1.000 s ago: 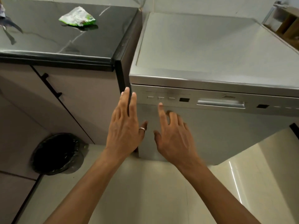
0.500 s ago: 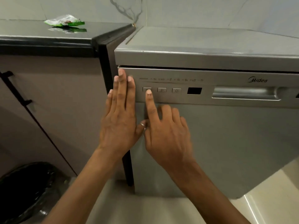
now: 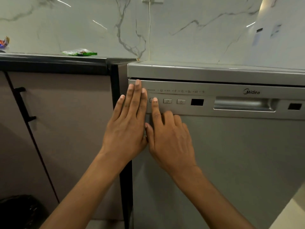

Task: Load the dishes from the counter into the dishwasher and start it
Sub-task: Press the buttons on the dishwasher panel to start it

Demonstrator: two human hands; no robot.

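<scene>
Dishwasher (image 3: pixel 231 154) standing with door closed, just right of the dark table (image 3: pixel 52 61). Left hand (image 3: pixel 127 128) lying flat, fingers straight and together, resting on the left end of the control panel (image 3: pixel 214 92). Right hand (image 3: pixel 170 138) sitting against it, index finger (image 3: pixel 154 107) stretching up and pressing the leftmost button (image 3: pixel 150 100), other fingers curling loosely, holding nothing. Green wrapper (image 3: pixel 80 52) lying on the table. Black bin (image 3: pixel 21 210) sitting lower left.

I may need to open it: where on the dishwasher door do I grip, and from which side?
Grip the recessed handle in the control strip, right of the dark display. Come straight from the front, fingers hooked into the wide horizontal pocket; the door face below is flat, offering no hold.
</scene>
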